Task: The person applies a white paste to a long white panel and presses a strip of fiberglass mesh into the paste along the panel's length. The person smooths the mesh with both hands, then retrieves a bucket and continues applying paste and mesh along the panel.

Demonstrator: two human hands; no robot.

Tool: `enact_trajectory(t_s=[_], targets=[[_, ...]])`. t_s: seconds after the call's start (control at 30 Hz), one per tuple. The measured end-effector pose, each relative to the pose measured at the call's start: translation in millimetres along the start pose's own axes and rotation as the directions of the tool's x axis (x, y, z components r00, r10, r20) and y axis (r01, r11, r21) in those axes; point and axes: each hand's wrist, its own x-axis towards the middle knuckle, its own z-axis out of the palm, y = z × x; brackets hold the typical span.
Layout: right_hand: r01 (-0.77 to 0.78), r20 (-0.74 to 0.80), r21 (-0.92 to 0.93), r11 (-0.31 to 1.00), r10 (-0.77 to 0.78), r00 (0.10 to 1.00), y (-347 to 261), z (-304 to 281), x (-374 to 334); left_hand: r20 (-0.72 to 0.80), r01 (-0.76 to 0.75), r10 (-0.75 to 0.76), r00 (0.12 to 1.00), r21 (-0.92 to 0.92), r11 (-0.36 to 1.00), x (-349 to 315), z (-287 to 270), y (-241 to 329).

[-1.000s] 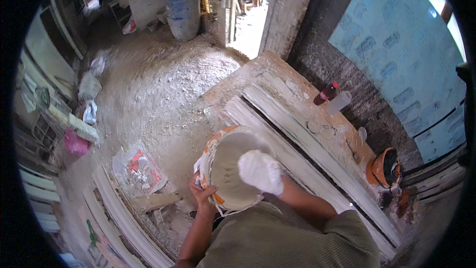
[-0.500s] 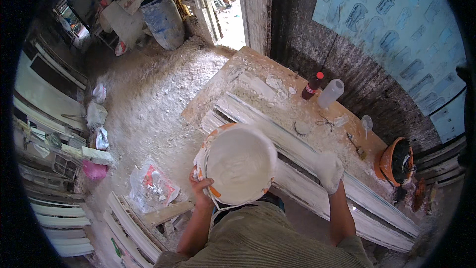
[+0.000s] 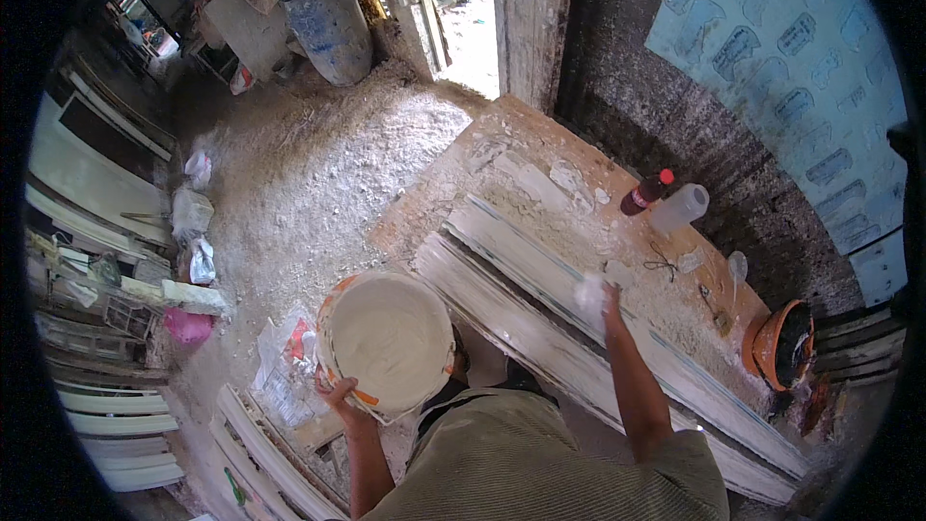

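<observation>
My left hand grips the rim of a white-and-orange bucket, the fingers closed on its near left side. Pale, creamy plaster fills much of it. The bucket is held off to the left of the bench. My right hand is over the long white mouldings on the bench, with a white, fluffy-looking wad at its fingers. Motion blur and the white mass hide most of those fingers. The mouldings lie side by side, running from far left to near right, with dark gaps between them.
On the plaster-splashed bench stand a dark bottle with a red cap and a translucent bottle. An orange bucket sits at its right end. A blue barrel stands far left. More mouldings lie near left.
The bucket and my left hand have moved left and a little nearer. My right hand has gone left and farther along the mouldings. The whole view has shifted slightly.
</observation>
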Motion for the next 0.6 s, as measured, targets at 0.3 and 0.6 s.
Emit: enact_trajectory(t_s=[0.3, 0.6], targets=[[0.526, 0.369, -0.682, 0.508, -0.382, 0.847, 68.3, 290.6, 116.5, -0.154, 0.12, -0.13, 0.979, -0.071, 0.99, 63.3, -14.3, 14.3], [0.371, 0.27, -0.893, 0.253, -0.357, 0.894, 12.2, 226.3, 33.9, -0.108, 0.252, -0.263, 0.959, -0.102, 0.962, 128.8, -4.7, 5.2]])
